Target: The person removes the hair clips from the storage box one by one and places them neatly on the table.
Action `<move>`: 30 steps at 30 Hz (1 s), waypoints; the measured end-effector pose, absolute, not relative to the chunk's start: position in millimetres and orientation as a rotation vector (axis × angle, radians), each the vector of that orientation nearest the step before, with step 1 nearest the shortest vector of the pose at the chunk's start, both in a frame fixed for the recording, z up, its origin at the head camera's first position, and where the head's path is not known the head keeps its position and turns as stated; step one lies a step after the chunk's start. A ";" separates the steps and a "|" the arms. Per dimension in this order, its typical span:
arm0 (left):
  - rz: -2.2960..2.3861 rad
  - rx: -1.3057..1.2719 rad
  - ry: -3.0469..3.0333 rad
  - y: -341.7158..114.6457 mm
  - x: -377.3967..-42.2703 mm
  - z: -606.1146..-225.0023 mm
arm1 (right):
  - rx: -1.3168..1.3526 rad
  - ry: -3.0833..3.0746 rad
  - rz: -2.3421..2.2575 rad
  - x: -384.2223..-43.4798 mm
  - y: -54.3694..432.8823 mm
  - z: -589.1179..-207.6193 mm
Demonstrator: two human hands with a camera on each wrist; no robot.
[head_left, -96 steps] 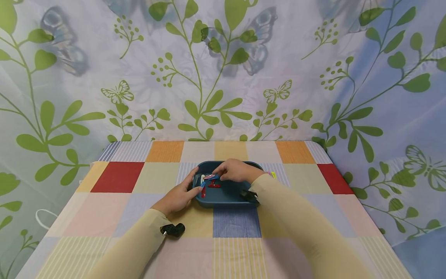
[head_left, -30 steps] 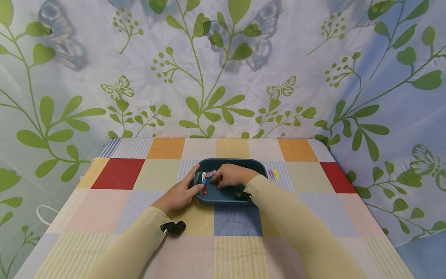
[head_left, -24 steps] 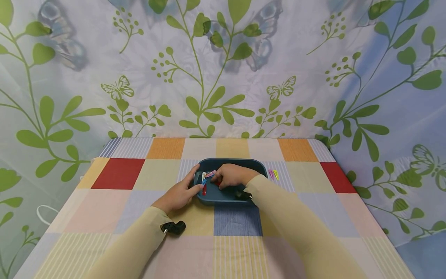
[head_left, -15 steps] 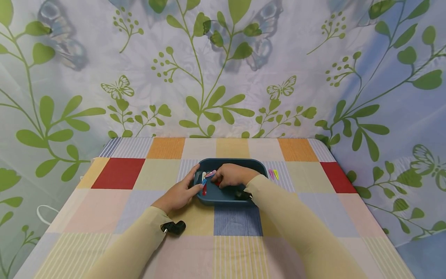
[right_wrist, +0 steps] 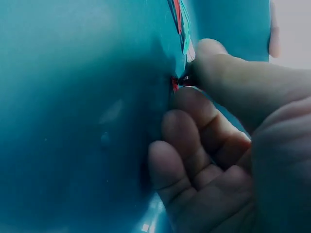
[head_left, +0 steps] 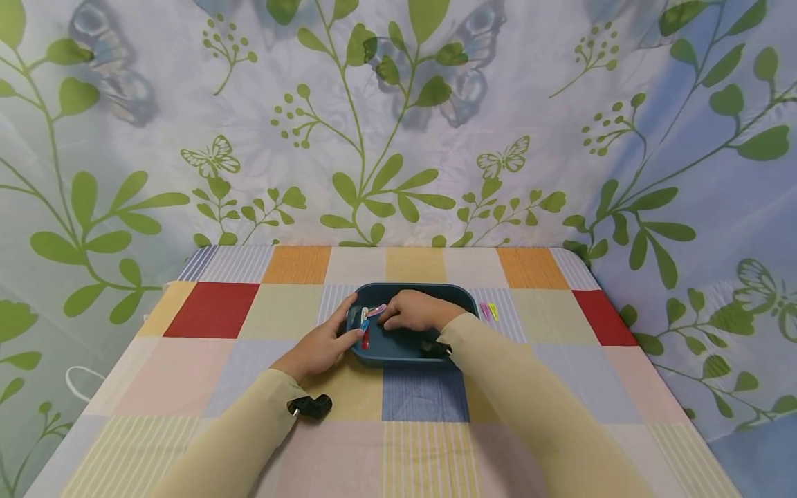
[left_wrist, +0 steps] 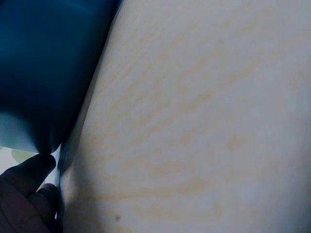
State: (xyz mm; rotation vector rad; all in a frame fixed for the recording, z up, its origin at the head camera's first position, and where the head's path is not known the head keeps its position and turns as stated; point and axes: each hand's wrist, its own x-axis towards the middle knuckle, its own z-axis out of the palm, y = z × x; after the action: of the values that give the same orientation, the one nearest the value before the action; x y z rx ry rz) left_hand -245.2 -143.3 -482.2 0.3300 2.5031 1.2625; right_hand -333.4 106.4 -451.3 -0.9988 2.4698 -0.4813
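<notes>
Red clip (right_wrist: 175, 85) is held in a narrow pinch by the right hand (head_left: 412, 311), inside the tray (head_left: 405, 362) toward its left edge, which the left hand (head_left: 319, 347) grips. Pinch lightly; avoid snagging neighbouring clips (head_left: 366, 339).

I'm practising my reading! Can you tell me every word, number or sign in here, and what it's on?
There are none I can read.
Backdrop: leaves and butterflies, no writing.
Tablecloth: patches and stripes, no writing.
Blue tray: no writing shows.
Clips in the tray, and the pink clip and yellow clip beside it: too small to tell.
</notes>
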 end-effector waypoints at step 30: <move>1.279 0.367 2.515 -143.3 -242.0 -482.3 | -0.805 2.605 -0.900 -327.4 126.3 -417.6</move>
State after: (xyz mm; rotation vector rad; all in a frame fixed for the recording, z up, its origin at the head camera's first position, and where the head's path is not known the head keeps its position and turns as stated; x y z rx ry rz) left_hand -242.0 -143.3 -482.3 0.3670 2.5153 1.2793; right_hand -327.4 126.3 -417.6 -0.8049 2.6051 -0.8998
